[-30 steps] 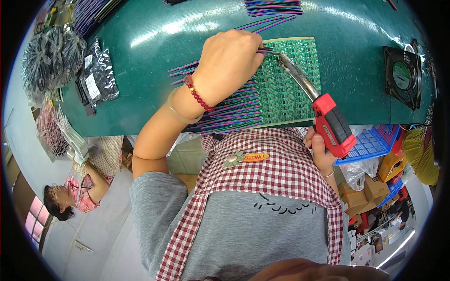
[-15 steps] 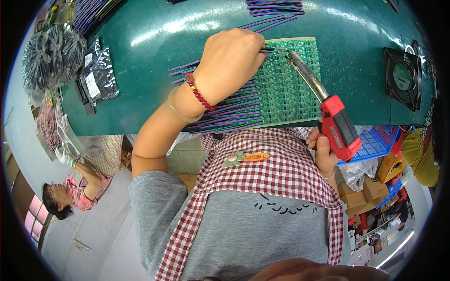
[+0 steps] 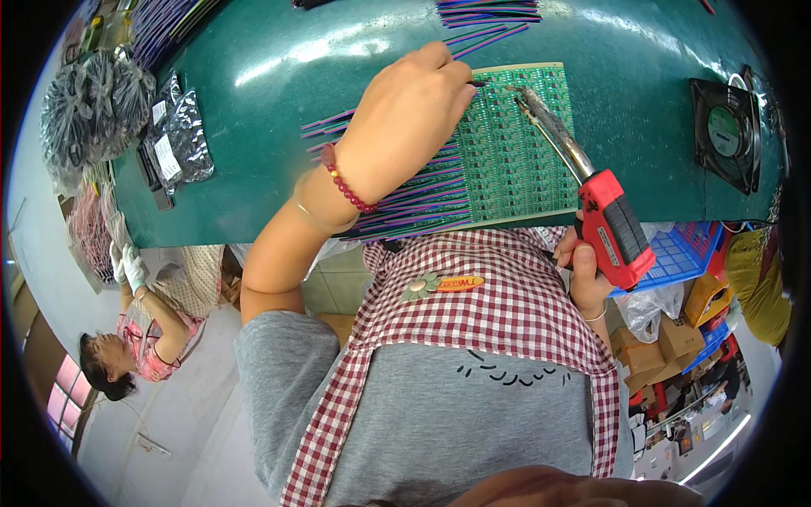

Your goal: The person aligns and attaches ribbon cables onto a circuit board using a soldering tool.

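A green circuit board panel [image 3: 525, 160] made of many small repeated boards lies on the table before me. Purple, blue and black wires [image 3: 422, 203] stick out in a row from its left edge. My left hand [image 3: 416, 106] is pinched over the panel's upper left corner, and a short dark wire end [image 3: 478, 84] shows past its fingertips. Its palm hides the rest of that wire. My right hand [image 3: 585, 275] grips a red and black soldering gun [image 3: 615, 230] from below. The gun's metal tip points at the top part of the panel, just right of the wire end.
Loose wires [image 3: 488, 38] and a wire bundle [image 3: 490, 12] lie beyond the panel. A black fan [image 3: 725, 137] stands at right. Black plastic bags [image 3: 182, 135] sit at left. Below the table's right edge is a blue crate [image 3: 676, 258]. A gloved co-worker [image 3: 160, 329] is at left.
My left hand has moved slightly up and left, and less wire shows past its fingers. The panel has shifted slightly up and left. The co-worker's gloved hands have moved.
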The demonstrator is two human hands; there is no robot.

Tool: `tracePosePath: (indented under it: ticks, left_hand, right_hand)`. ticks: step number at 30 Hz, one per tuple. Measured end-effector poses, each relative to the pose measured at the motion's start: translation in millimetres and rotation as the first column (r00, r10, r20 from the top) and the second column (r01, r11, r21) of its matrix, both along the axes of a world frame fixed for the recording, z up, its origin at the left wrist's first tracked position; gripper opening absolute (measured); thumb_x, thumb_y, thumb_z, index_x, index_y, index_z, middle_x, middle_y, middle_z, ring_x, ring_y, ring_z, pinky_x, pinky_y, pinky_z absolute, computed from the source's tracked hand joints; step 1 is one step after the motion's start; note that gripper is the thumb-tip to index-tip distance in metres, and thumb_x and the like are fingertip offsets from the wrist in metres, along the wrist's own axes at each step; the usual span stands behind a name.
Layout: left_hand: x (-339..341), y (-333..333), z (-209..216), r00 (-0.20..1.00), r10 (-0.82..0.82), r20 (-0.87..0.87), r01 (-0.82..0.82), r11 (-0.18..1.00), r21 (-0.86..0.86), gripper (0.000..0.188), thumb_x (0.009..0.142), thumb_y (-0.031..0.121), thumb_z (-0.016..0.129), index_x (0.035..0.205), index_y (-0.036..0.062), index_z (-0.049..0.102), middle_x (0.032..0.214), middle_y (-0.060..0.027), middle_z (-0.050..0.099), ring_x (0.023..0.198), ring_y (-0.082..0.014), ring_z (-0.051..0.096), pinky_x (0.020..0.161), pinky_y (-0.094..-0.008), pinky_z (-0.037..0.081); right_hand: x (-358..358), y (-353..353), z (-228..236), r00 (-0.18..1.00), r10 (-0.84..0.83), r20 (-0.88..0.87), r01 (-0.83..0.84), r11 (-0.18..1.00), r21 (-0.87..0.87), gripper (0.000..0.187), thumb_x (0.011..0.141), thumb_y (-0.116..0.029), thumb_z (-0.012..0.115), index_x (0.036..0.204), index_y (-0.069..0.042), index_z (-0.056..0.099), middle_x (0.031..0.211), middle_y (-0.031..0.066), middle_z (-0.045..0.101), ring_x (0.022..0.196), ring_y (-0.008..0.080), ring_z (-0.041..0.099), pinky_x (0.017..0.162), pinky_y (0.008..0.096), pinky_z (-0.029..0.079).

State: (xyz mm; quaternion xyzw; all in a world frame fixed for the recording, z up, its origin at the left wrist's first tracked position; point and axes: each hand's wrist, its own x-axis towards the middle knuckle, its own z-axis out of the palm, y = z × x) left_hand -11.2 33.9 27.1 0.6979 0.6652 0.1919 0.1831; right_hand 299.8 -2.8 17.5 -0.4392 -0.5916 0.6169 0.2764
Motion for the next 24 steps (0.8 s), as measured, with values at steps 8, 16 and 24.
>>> tracePosePath:
  ticks: [8, 16, 24]
  left_hand:
    - [5, -6, 26, 0.987, 0.135, 0.083, -0.153, 0.953, 0.261, 0.014, 0.082, 0.005, 0.072, 0.094, 0.0021, 0.067, 0.081, -0.0097, 0.063, 0.07, -0.0284, 0.064, 0.063, -0.0368, 0.052]
    - [24, -23, 16, 0.978, 0.135, 0.162, -0.128, 0.991, -0.049, 0.034, 0.083, 0.004, 0.068, 0.105, -0.0004, 0.043, 0.083, -0.0183, 0.063, 0.075, -0.0393, 0.065, 0.065, -0.045, 0.052]
    - [19, -27, -3, 0.959, 0.157, 0.235, -0.149, 0.988, -0.052, 0.026, 0.084, 0.006, 0.064, 0.1, -0.0007, 0.044, 0.087, -0.0211, 0.057, 0.069, -0.0425, 0.06, 0.06, -0.0489, 0.049]
  right_hand:
    - [1, 2, 5, 1.0, -0.023, -0.016, 0.024, 1.0, 0.01, 0.049, 0.097, -0.027, 0.058, 0.131, 0.007, 0.048, 0.073, 0.0088, 0.057, 0.058, 0.0131, 0.051, 0.057, 0.0277, 0.045]
    - [1, 3, 6, 1.0, -0.02, -0.01, 0.02, 1.0, 0.018, 0.048, 0.097, -0.026, 0.058, 0.13, 0.007, 0.048, 0.074, 0.0089, 0.057, 0.058, 0.0131, 0.051, 0.058, 0.0282, 0.046]
    - [1, -2, 3, 0.999, -0.036, 0.014, 0.036, 0.999, 0.011, 0.049, 0.097, -0.028, 0.06, 0.13, 0.007, 0.049, 0.074, 0.0084, 0.057, 0.058, 0.0129, 0.051, 0.058, 0.0278, 0.046]
